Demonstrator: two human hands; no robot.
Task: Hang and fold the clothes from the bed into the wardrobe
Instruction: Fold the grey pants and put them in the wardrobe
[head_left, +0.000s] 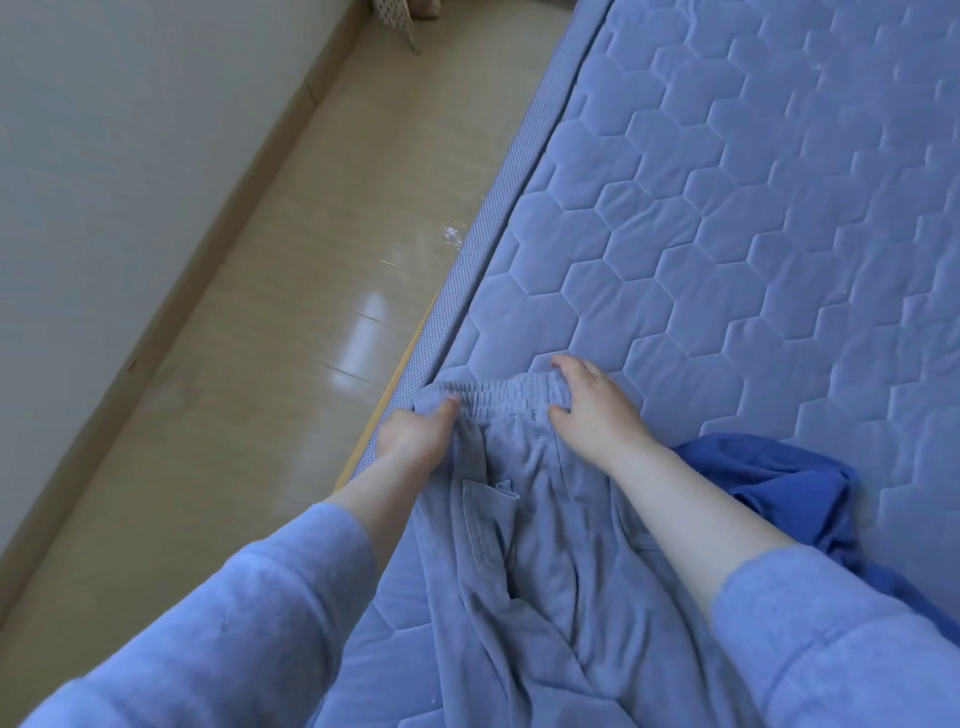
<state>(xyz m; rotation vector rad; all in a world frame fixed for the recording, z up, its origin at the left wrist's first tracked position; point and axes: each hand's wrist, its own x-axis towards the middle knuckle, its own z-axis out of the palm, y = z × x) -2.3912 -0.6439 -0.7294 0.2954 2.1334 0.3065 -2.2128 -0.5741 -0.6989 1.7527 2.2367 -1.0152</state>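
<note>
From the head camera, a pair of grey trousers (524, 525) lies on the bed (727, 218), near its left edge, with the elastic waistband pointing away from the person and the legs running back towards them. The left hand (415, 434) grips the left end of the waistband, its fingers (448, 408) curled into the cloth. The right hand (597, 410) arches over the right end, thumb on the fabric and fingers hooked over the band's far edge. A crumpled blue garment (779, 488) lies just beside the right forearm.
</note>
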